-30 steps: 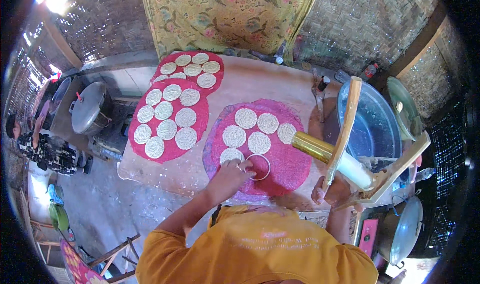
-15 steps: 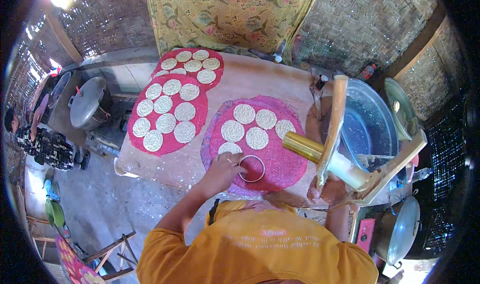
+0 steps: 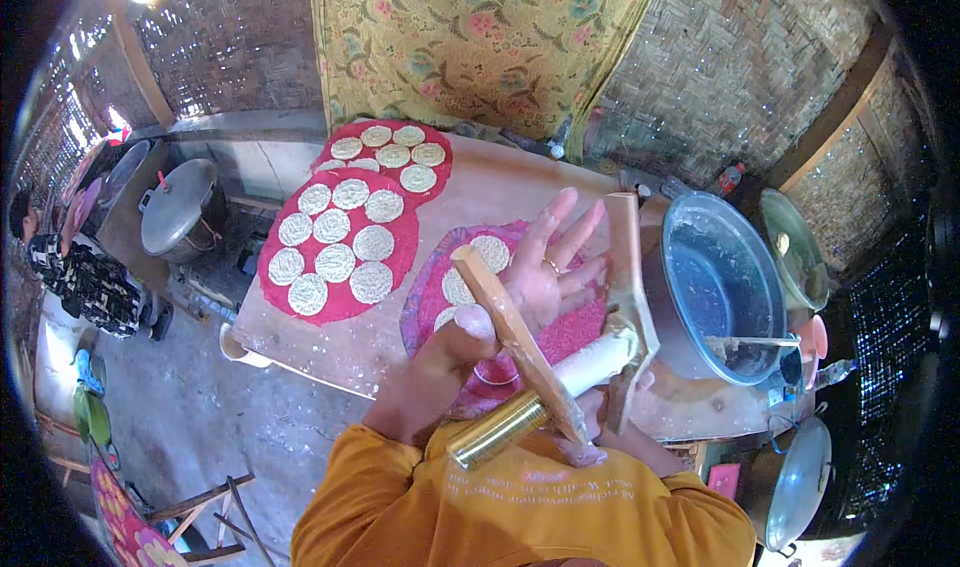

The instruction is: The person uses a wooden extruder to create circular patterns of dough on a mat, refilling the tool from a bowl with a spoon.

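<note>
My left hand (image 3: 545, 277) is open, its fingers spread above the round pink cloth mat (image 3: 570, 337). A wooden-handled hand press (image 3: 530, 352) crosses in front of its palm, tilted, with a gold cylinder low on the left and a white tube on the right. My right hand (image 3: 592, 422) is closed around the press near its lower middle, partly hidden by a handle. Under the press, a thin white ring (image 3: 497, 372) lies on the mat, partly covered. Beside my left hand, pale flat discs of fine strands (image 3: 490, 254) rest on the mat.
Two red mats (image 3: 345, 252) with several strand discs lie on the table's left. At right stand a blue basin (image 3: 720, 277) with a stick in it and a green basin (image 3: 795, 252). A lidded pot (image 3: 182, 207) and another person (image 3: 85, 282) are at far left.
My left hand has let go of the white ring, risen and spread its fingers by the press. My right hand has brought the press left and turned it, its gold cylinder now toward me.
</note>
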Available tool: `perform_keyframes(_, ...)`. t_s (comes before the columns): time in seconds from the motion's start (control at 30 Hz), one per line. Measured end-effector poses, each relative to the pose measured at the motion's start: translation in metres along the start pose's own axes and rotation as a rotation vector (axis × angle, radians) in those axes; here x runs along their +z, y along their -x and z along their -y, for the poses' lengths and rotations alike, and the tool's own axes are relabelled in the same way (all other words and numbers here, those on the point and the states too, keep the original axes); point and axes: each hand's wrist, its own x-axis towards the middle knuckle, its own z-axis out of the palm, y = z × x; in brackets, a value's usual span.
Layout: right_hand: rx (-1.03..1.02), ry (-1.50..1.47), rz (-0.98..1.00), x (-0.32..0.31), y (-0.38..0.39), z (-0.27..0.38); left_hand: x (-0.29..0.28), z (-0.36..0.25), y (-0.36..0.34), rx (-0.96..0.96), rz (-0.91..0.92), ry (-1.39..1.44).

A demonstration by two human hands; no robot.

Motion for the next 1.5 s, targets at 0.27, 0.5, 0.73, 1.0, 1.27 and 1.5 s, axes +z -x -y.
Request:
perform_keyframes(0.27,0.070,0.006,0.015,0.011,0.007,-0.005,-0.016,0.018,0.006,0.016,-0.286,-0.185)
perform_keyframes(0.5,0.113,0.009,0.024,0.010,0.019,-0.005,-0.021,0.017,0.004,-0.052,-0.465,-0.146)
perform_keyframes(0.73,0.149,0.015,0.047,0.007,0.022,-0.001,-0.038,0.023,0.003,-0.025,-0.462,0.065)
perform_keyframes(1.0,0.239,0.034,0.059,-0.020,0.035,0.049,-0.043,0.017,-0.017,-0.013,-0.484,-0.098)
perform_keyframes(1.27,0.446,-0.113,-0.053,-0.060,0.029,0.093,-0.122,0.019,-0.013,-0.187,-0.379,0.504)
perform_keyframes(1.5,0.614,-0.154,-0.066,-0.088,0.002,0.046,-0.177,0.058,0.069,0.057,-0.568,0.670)
